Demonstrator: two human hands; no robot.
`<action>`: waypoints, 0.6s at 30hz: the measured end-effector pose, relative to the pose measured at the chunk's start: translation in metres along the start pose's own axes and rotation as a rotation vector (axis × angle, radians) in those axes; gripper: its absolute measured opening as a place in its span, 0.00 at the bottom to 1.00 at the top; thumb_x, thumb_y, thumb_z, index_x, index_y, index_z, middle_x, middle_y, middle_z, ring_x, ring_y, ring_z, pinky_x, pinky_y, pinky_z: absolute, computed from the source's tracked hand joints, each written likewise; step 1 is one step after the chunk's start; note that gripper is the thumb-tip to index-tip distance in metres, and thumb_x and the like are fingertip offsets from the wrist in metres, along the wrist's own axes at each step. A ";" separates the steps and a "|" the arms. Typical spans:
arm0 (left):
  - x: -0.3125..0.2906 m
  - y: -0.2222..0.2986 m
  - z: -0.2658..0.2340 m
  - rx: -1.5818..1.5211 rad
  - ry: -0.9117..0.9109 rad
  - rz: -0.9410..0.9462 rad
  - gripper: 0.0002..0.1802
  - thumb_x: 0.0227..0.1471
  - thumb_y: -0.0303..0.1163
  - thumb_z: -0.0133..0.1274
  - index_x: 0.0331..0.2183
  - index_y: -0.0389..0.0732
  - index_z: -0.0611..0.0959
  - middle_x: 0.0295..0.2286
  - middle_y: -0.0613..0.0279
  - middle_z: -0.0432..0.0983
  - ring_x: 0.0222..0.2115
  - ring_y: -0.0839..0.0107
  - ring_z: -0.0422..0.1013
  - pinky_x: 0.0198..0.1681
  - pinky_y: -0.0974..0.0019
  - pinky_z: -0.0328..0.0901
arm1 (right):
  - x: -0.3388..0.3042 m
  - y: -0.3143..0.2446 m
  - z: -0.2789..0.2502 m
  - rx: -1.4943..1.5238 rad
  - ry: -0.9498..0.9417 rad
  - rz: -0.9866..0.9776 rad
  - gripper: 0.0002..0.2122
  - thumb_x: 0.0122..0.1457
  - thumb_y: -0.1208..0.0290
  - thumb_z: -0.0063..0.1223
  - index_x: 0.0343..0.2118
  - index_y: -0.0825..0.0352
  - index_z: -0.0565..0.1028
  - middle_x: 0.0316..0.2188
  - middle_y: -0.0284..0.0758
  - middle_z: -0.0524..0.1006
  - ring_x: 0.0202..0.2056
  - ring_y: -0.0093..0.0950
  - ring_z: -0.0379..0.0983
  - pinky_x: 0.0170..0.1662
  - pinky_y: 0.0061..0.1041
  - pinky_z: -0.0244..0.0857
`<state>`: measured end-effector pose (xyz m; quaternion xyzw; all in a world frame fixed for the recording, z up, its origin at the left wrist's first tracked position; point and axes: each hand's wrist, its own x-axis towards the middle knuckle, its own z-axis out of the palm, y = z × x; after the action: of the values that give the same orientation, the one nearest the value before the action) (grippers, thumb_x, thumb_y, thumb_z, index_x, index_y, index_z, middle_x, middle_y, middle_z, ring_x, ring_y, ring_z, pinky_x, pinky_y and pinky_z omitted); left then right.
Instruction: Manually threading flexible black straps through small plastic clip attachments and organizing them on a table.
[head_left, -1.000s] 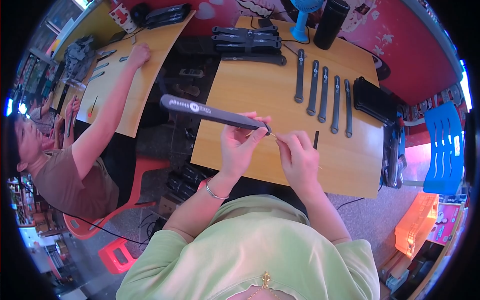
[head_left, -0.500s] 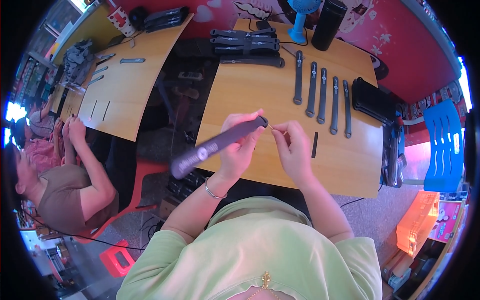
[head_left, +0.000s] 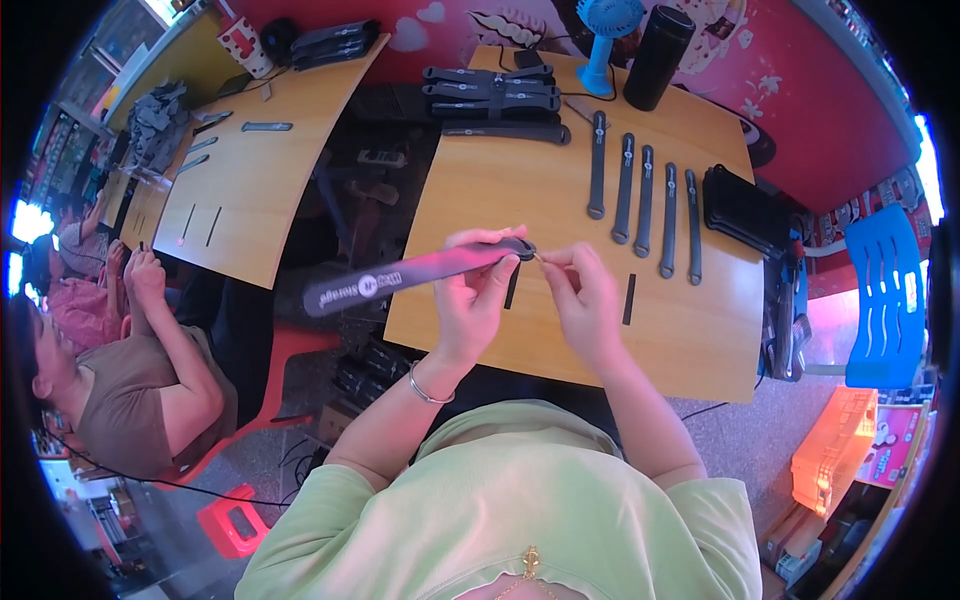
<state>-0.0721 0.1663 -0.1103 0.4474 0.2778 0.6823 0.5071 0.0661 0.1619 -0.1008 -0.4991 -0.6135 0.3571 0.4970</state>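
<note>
A dark grey fabric strap (head_left: 365, 285) with white print stretches out to the left from my left hand (head_left: 470, 315). Thumb and fingers of that hand pinch it close to its looped end. My right hand (head_left: 587, 295) is closed beside this end, its fingertips on a thin tan piece (head_left: 539, 257) that touches or nearly touches the loop. What the tan piece is stays too small to tell. Farther off on the table lies a row of similar straps (head_left: 643, 200), each with a ring at its near end.
Bundled straps (head_left: 490, 95) are piled at the far left of my table (head_left: 450, 205). A blue fan (head_left: 600, 60), a black cylinder (head_left: 658, 58) and a black pouch stack (head_left: 745, 212) stand along the far and right sides. Another person (head_left: 150, 390) works at the left table.
The strap's free end has swung outward and up, so the strap lies closer to level. Both hands remain at its looped end, with the right fingertips still on the tan piece.
</note>
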 end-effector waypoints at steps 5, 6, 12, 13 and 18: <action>0.006 0.006 -0.008 0.734 -0.244 0.446 0.14 0.52 0.18 0.50 0.42 0.35 0.69 0.37 0.55 0.71 0.44 0.64 0.71 0.46 0.69 0.65 | 0.006 0.011 -0.007 0.790 -0.282 0.679 0.03 0.54 0.78 0.53 0.30 0.67 0.71 0.23 0.34 0.68 0.18 0.27 0.65 0.21 0.23 0.58; 0.005 0.005 -0.008 0.738 -0.238 0.448 0.14 0.52 0.18 0.50 0.42 0.35 0.69 0.37 0.55 0.71 0.44 0.64 0.71 0.46 0.69 0.65 | 0.005 0.012 -0.002 0.233 -0.099 0.141 0.02 0.56 0.76 0.52 0.32 0.66 0.71 0.23 0.30 0.68 0.18 0.21 0.63 0.19 0.20 0.55; 0.001 0.002 -0.006 0.188 -0.049 0.043 0.15 0.52 0.18 0.50 0.42 0.36 0.68 0.37 0.56 0.71 0.44 0.60 0.71 0.50 0.63 0.64 | 0.008 -0.007 0.000 0.127 -0.009 0.083 0.03 0.55 0.77 0.52 0.33 0.66 0.72 0.22 0.29 0.66 0.19 0.17 0.60 0.20 0.16 0.52; 0.001 0.003 -0.007 0.191 -0.042 0.052 0.15 0.52 0.18 0.50 0.42 0.36 0.68 0.37 0.56 0.71 0.44 0.60 0.71 0.50 0.63 0.64 | 0.008 -0.013 -0.001 0.564 -0.118 0.573 0.05 0.53 0.80 0.54 0.32 0.66 0.72 0.21 0.32 0.66 0.19 0.21 0.61 0.21 0.18 0.54; 0.001 0.008 -0.007 0.645 -0.195 0.358 0.14 0.50 0.17 0.52 0.40 0.35 0.70 0.35 0.57 0.69 0.43 0.61 0.71 0.47 0.64 0.66 | 0.002 -0.012 0.001 0.055 0.060 0.047 0.08 0.50 0.84 0.55 0.33 0.65 0.76 0.19 0.33 0.64 0.19 0.23 0.60 0.22 0.20 0.55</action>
<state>-0.0816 0.1654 -0.1062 0.6883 0.3460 0.5919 0.2371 0.0620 0.1610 -0.0894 -0.5100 -0.5763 0.3703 0.5203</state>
